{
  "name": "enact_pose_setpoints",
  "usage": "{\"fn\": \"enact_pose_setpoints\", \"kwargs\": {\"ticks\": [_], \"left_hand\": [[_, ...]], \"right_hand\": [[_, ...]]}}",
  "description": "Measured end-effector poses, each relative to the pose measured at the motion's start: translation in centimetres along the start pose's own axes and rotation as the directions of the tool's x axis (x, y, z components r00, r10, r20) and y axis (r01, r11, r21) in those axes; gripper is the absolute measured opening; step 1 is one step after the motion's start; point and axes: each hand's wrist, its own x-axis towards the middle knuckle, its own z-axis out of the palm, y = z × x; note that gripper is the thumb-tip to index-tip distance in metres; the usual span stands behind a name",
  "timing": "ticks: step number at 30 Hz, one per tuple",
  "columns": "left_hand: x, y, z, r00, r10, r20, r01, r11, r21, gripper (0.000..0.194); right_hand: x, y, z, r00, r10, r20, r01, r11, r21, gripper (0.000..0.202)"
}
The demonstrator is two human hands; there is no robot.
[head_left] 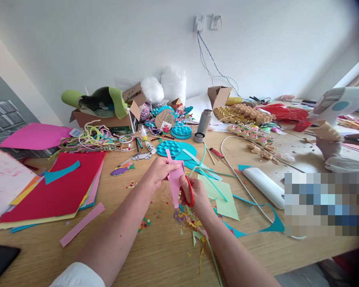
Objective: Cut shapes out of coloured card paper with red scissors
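Pinched in my left hand [159, 172] is a piece of pink paper [175, 179], with one narrow strip sticking up and a tapering end hanging down. My right hand [196, 194] is closed around red-handled scissors [190, 191]; the blades lie at the paper and are mostly hidden. Small coloured paper scraps [187, 219] are scattered on the wooden table [113, 255] below my hands. A light green sheet [224, 195] lies just right of my right hand. Ahead of the hands are blue paper discs [169, 148], one with a scale pattern. A purple paper fish [121, 170] rests to the left.
Coloured sheets [56, 187] are stacked at left, near a pink strip [82, 224] and a phone [1, 263]. A steel flask [204, 124] stands ahead. A white device [265, 186] with a cable lies right. Another person's hand [327, 139] appears at far right.
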Motion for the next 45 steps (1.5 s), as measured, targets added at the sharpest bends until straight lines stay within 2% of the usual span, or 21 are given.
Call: {"fn": "enact_pose_setpoints", "kwargs": {"ticks": [8,28,37,45], "left_hand": [[0.01,-0.01,-0.09,1.0,0.013,0.019,-0.013,1.0,0.005,0.009],[-0.02,-0.06,-0.18,0.998,-0.044,0.049,0.044,0.999,0.006,0.019],[0.26,-0.37,-0.44,0.994,-0.061,0.09,0.057,0.997,0.042,0.013],[0.86,-0.89,-0.93,0.994,-0.092,0.053,0.087,0.992,0.087,0.009]], "right_hand": [[0.06,0.29,0.13,1.0,-0.001,-0.004,0.001,1.0,-0.002,0.051],[0.11,0.06,0.16,1.0,0.019,0.012,-0.019,1.0,0.018,0.052],[-0.07,-0.23,0.02,0.999,0.033,0.018,-0.034,0.999,0.028,0.049],[0.19,0.41,0.06,0.998,0.035,0.053,-0.036,0.999,0.026,0.056]]}}
